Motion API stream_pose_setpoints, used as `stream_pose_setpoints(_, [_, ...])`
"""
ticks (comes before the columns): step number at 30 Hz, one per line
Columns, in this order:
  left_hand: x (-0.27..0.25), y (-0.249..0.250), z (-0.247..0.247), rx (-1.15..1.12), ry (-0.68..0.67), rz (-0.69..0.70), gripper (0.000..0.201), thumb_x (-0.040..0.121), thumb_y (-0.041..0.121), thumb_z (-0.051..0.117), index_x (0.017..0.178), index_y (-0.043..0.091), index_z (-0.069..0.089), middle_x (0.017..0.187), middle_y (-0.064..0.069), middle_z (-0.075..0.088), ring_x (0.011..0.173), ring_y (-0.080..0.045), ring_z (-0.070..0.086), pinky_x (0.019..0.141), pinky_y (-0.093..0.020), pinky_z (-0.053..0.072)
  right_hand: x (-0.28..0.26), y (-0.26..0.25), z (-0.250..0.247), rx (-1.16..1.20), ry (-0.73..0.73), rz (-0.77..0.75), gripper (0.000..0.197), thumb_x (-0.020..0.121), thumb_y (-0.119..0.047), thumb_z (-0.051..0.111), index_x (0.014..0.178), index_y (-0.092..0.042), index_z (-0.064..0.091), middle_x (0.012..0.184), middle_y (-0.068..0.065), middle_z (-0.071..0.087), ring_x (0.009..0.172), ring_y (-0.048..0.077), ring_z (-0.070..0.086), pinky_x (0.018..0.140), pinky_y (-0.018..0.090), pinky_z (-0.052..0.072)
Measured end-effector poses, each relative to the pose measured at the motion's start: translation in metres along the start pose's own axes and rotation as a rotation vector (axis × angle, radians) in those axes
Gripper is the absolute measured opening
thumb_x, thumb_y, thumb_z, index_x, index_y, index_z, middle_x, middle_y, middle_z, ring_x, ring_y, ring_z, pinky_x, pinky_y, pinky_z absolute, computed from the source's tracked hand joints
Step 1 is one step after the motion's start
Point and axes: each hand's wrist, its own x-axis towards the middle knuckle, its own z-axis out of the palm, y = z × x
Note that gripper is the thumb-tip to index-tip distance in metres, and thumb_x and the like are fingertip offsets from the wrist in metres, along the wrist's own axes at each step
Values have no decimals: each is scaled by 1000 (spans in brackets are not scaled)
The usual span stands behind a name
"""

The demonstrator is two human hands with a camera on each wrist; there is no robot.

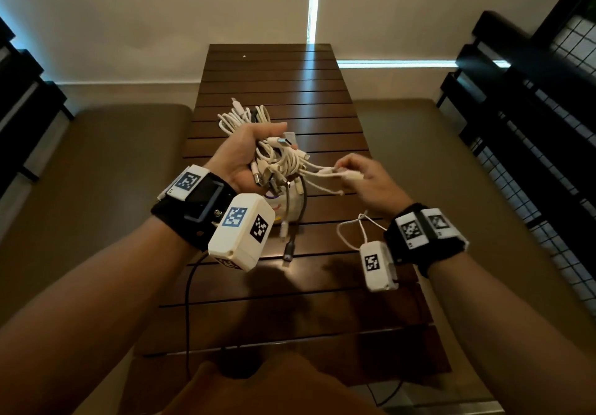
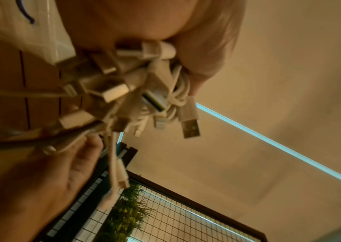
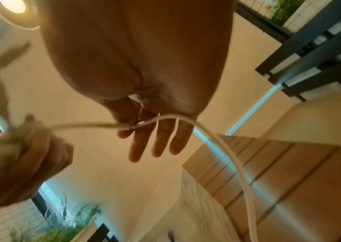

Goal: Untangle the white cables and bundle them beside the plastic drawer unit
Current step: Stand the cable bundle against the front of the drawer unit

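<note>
Untangling: left hand (image 1: pixel 248 153) fisting cables (image 1: pixel 277 156); at 3 o'clock, right hand (image 1: pixel 367 177) pinching one strand, needing a gentle pull free.

A long dark slatted wooden table (image 1: pixel 277 92) runs away toward a plain cream wall (image 1: pixel 161 11). Thin strips of bluish light (image 1: pixel 314 1) cross the wall above the table's far end and to its right. Tan cushioned benches (image 1: pixel 96 163) flank the table on both sides. Right of the table stands a black frame with wire grid panels (image 1: pixel 548 143), greenery (image 2: pixel 128 212) behind the mesh.
</note>
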Motion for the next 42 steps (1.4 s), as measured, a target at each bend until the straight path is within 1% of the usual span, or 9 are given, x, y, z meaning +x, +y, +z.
stream_pose_setpoints(3, [2, -2, 4, -77, -25, 38, 49, 91, 27, 52, 50, 4, 63, 62, -7, 59, 56, -18, 59, 76, -32, 49, -8, 5, 30, 185, -130, 107, 17, 100, -1, 42, 98, -7, 57, 83, 0, 69, 74, 4, 67, 64, 19, 50])
stream_pose_setpoints(7, [6, -5, -1, -172, 59, 71, 49, 93, 28, 52, 54, 1, 63, 61, -9, 59, 51, -19, 59, 62, -26, 53, -22, -4, 54, 393, -254, 154, 18, 98, -4, 48, 111, -9, 59, 77, 1, 72, 64, 12, 66, 52, 23, 47])
stream_pose_setpoints(11, [10, -6, -8, -259, 171, 112, 32, 92, 24, 53, 66, 6, 59, 68, -7, 55, 56, -19, 58, 66, -28, 52, -18, -1, 62, 235, -170, 28, 31, 84, -21, 73, 114, -20, 67, 102, 16, 71, 93, 34, 69, 82, 47, 58])
stream_pose_setpoints(13, [12, -7, -9, -273, 225, 130, 29, 91, 25, 55, 70, 5, 60, 72, -9, 56, 62, -20, 57, 81, -33, 50, -17, 8, 68, 41, -55, -63, 39, 76, -32, 79, 113, -25, 68, 93, 11, 73, 86, 24, 70, 81, 40, 57])
stream_pose_setpoints(19, [16, -7, -8, -363, 263, 176, 33, 91, 24, 55, 68, 2, 65, 87, -10, 55, 86, -25, 58, 104, -42, 41, -20, 21, 80, -202, 92, -232, 49, 79, -6, 72, 124, -18, 56, 89, -2, 65, 64, -2, 54, 64, 17, 43])
stream_pose_setpoints(25, [11, -12, 0, -316, 233, 188, 27, 94, 28, 52, 77, 7, 58, 63, -9, 59, 54, -22, 61, 63, -32, 51, -20, -11, 90, 246, 250, -116, 16, 95, -18, 58, 85, -7, 63, 71, -4, 60, 61, -1, 56, 59, 15, 45])
stream_pose_setpoints(29, [13, -13, -6, -264, 280, 257, 19, 86, 21, 63, 98, 7, 58, 82, -11, 60, 72, -27, 63, 69, -38, 56, -16, -17, 75, 199, 225, -18, 35, 97, -29, 56, 72, -6, 65, 62, 7, 58, 55, 8, 52, 55, 20, 43])
stream_pose_setpoints(35, [12, -20, -3, 100, 379, 436, 13, 77, 9, 73, 78, 10, 60, 72, -11, 62, 66, -26, 63, 65, -37, 55, -15, -42, 52, 402, 61, 425, 34, 90, -44, 62, 66, -21, 58, 44, -13, 44, 40, 3, 35, 37, 15, 26])
stream_pose_setpoints(42, [10, -23, -4, 511, 292, 572, 23, 75, 10, 77, 93, 9, 63, 78, -7, 66, 72, -20, 68, 63, -34, 57, -10, -67, 18, 58, -42, 298, 41, 88, -43, 65, 70, -7, 68, 45, -8, 51, 44, 8, 38, 39, 18, 30])
